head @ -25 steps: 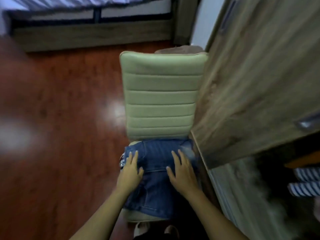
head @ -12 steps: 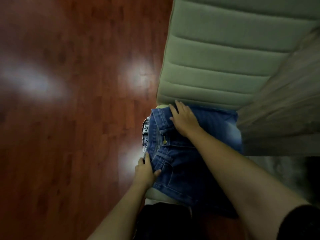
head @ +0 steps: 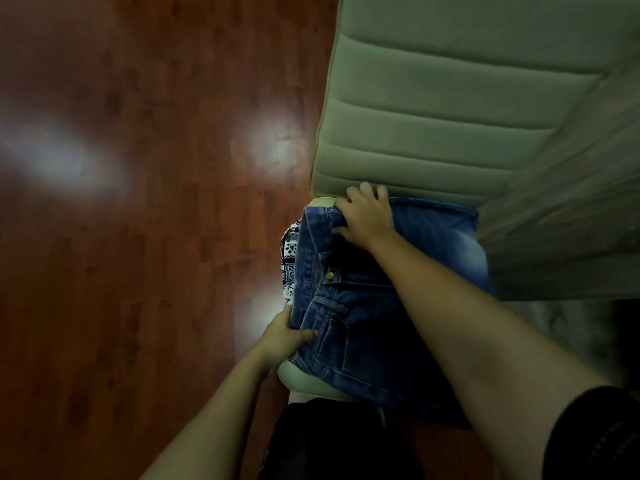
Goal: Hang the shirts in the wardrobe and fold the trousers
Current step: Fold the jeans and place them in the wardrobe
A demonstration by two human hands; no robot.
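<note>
— Biggest first?
— Glossy red-brown floor (head: 138,237) at left. Pale green ribbed chair (head: 433,116) at upper right, with a grey wooden door (head: 571,220) overlapping its right side.
— And on the seat?
— Folded blue jeans (head: 363,341), lying over a black-and-white patterned cloth (head: 290,265) peeking out at left.
— Grips?
— Both closed: right hand (head: 363,216) clamped on the far waistband corner, left hand (head: 284,336) pinching the near left edge, thumb on top.

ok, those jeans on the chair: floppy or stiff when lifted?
Probably floppy: the jeans crumple where the right hand grips them. Stacked denim layers suggest some weight. Likely not slippery, since the left hand pinches just the edge.
</note>
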